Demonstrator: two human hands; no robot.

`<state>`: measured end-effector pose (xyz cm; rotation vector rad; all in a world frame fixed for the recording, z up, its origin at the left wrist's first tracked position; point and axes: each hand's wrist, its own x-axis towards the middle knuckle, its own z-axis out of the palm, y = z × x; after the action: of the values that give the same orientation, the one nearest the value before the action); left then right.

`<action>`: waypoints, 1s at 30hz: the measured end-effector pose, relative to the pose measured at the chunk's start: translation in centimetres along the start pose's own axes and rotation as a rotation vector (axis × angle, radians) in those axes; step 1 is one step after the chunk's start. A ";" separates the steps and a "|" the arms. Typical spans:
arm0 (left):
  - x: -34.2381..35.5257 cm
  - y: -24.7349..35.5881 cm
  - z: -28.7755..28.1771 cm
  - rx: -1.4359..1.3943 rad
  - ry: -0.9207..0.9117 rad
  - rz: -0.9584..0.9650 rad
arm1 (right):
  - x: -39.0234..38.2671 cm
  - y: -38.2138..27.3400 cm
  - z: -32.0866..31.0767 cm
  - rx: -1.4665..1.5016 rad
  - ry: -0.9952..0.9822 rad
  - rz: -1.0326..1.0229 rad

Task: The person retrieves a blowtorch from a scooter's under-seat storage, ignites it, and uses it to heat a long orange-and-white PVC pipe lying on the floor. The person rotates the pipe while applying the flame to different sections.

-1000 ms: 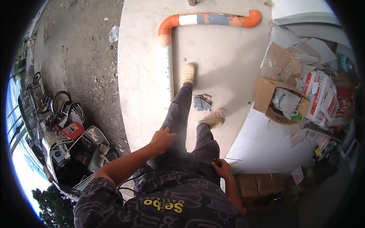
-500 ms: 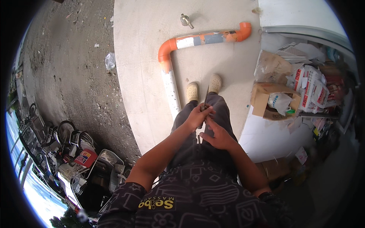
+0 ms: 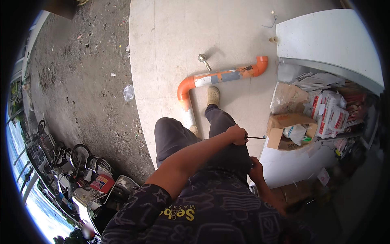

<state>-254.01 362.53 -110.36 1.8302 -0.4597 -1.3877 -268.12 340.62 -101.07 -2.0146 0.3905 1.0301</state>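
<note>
The left hand (image 3: 237, 135), right of centre, has its grip clamped on a slim, straight, dark tool (image 3: 256, 138), shaft directed right. Right hand (image 3: 256, 171) nearer; grip state cannot be determined. Far: angled, cylindrical pipe (image 3: 231, 76).

Looks like rough, open-air work area beside building. You stand on pale paved floor (image 3: 170, 49); loose dirt ground (image 3: 93, 73) meets it along left. Bright sky (image 3: 45, 215) and tree (image 3: 72, 237) show at near left. On your left, clutter of wheels (image 3: 81, 154), metal frames (image 3: 128, 184) and red container (image 3: 102, 183). Ahead of you, orange-and-white pipe (image 3: 230, 76), metal fitting (image 3: 204, 62) just beyond. To right, cardboard box (image 3: 276, 139), red-and-white sacks (image 3: 331, 114) and mixed scrap piled like stored building material.
</note>
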 end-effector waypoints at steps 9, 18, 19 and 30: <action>2.6 -5.3 -0.4 0.292 -0.557 0.316 | -2.9 -9.1 7.2 0.072 0.010 -0.005; -4.2 -19.1 -2.7 0.176 -0.774 0.609 | 6.3 -21.5 13.2 -0.026 0.089 0.089; -5.8 -20.4 -2.9 0.000 -0.674 0.429 | 6.6 -22.3 13.6 -0.026 0.104 0.093; -12.6 -24.5 -4.5 -0.369 -0.685 0.420 | 1.7 -23.3 20.0 0.059 0.238 0.239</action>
<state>-258.13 388.32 -120.34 0.8668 -0.8142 -1.6345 -263.98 370.76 -96.57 -2.0781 0.7951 0.9090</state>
